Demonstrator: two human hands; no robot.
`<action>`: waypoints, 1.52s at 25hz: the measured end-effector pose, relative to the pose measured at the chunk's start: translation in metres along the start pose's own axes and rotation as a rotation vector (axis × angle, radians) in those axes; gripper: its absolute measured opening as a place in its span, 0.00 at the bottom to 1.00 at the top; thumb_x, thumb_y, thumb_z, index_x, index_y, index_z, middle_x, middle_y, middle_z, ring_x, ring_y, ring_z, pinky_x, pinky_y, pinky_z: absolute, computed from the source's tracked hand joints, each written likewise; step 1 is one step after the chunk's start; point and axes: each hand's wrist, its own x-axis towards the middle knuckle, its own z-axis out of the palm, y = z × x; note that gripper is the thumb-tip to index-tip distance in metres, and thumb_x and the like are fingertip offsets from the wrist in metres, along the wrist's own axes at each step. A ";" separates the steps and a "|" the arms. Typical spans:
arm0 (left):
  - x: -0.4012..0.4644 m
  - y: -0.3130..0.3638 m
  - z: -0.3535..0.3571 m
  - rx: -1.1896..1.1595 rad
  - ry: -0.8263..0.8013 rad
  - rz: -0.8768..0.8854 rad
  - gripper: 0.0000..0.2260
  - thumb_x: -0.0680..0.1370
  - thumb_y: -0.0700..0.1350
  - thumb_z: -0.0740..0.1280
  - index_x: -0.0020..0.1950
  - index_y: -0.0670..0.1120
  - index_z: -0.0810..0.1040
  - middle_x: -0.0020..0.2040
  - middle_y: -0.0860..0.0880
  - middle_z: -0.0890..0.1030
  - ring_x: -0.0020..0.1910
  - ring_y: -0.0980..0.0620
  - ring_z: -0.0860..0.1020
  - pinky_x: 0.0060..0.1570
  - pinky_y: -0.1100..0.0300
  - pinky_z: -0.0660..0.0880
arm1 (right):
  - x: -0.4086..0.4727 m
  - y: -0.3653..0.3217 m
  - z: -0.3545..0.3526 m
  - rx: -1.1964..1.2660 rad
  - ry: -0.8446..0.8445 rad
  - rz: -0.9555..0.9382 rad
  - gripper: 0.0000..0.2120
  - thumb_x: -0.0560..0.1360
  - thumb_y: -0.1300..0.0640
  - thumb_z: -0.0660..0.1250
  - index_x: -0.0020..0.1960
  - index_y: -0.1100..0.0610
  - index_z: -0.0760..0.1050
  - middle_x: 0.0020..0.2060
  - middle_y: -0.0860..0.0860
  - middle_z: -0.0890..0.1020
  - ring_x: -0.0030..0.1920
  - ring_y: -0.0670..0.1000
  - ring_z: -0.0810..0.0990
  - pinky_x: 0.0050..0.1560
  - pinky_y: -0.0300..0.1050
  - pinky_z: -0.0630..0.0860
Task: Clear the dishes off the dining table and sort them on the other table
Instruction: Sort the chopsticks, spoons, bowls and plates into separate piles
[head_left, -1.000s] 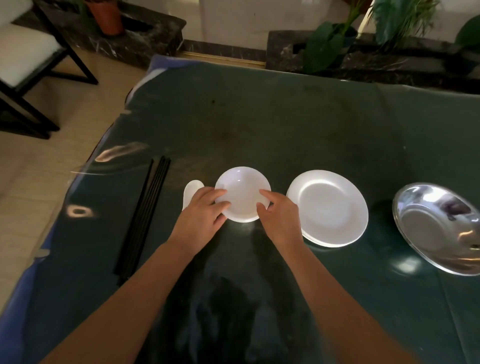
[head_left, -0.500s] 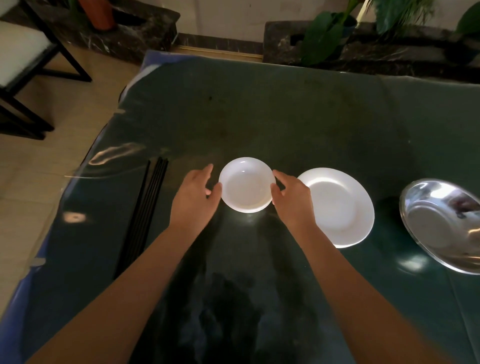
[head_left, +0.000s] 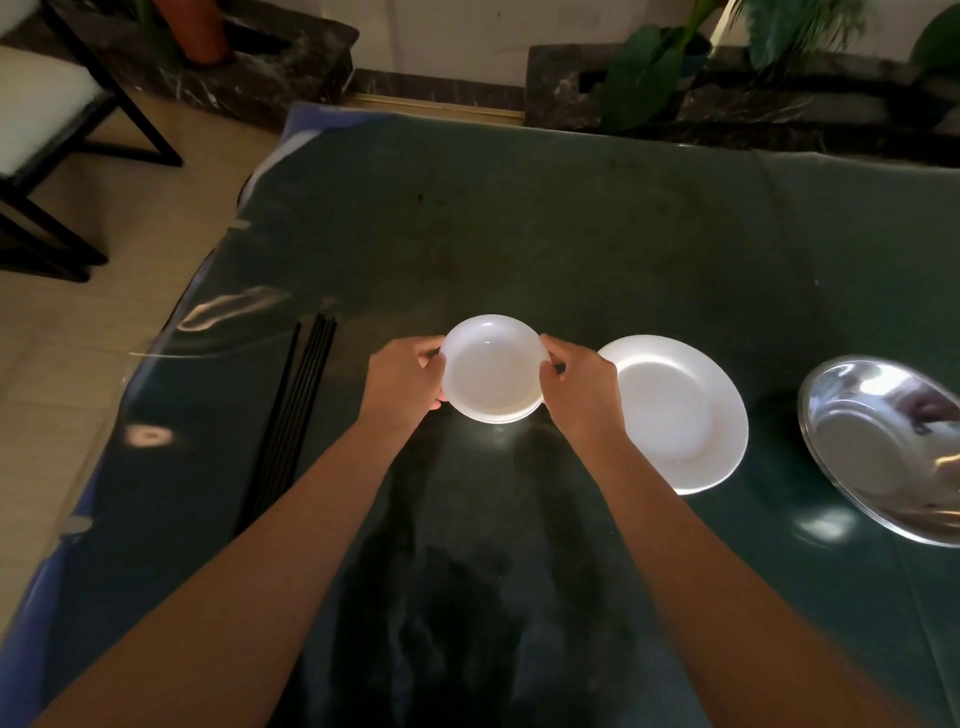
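At the far left, beyond the counter's edge, a dark-framed chair (head_left: 47, 104) with a pale seat stands on the tiled floor. On the counter (head_left: 519, 234), covered in dark green under a glossy sheet, a bundle of black chopsticks (head_left: 296, 415) lies lengthwise near the left edge. To their right, the left hand (head_left: 402, 382) holds the left rim of a small white bowl (head_left: 491, 371), its grip curled round the rim with the thumb on the near side. The bowl sits in the middle of the counter; a second rim shows under its near edge, so it seems to sit on at least one more. Whether it is lifted or resting I cannot tell. The right hand (head_left: 579, 392) pinches the right rim, fingers bent over the edge. Just beside that hand lies a white plate (head_left: 680, 415), flat on the counter. Well apart, at the right edge, is a steel basin (head_left: 883, 441), partly cut off by the frame. Potted plants (head_left: 644, 67) stand behind the counter.
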 end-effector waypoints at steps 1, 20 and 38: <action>0.001 0.001 0.000 -0.012 -0.001 -0.012 0.14 0.74 0.37 0.59 0.53 0.48 0.82 0.35 0.48 0.81 0.32 0.49 0.81 0.28 0.66 0.78 | 0.000 0.000 0.000 0.019 0.009 0.007 0.17 0.77 0.60 0.59 0.65 0.54 0.74 0.56 0.55 0.81 0.54 0.56 0.79 0.58 0.52 0.77; -0.096 -0.094 -0.056 0.612 -0.043 0.264 0.25 0.72 0.39 0.67 0.69 0.47 0.68 0.67 0.46 0.71 0.62 0.45 0.73 0.48 0.51 0.77 | 0.031 -0.101 0.040 -0.338 -0.338 -0.590 0.18 0.74 0.54 0.66 0.64 0.54 0.73 0.61 0.54 0.77 0.61 0.55 0.74 0.61 0.47 0.70; -0.035 -0.093 -0.058 0.466 -0.048 0.420 0.13 0.73 0.36 0.66 0.56 0.44 0.74 0.57 0.49 0.75 0.45 0.49 0.78 0.34 0.54 0.78 | 0.092 -0.120 0.084 -0.362 -0.484 -0.466 0.15 0.76 0.66 0.61 0.59 0.57 0.78 0.58 0.55 0.80 0.55 0.55 0.80 0.54 0.41 0.74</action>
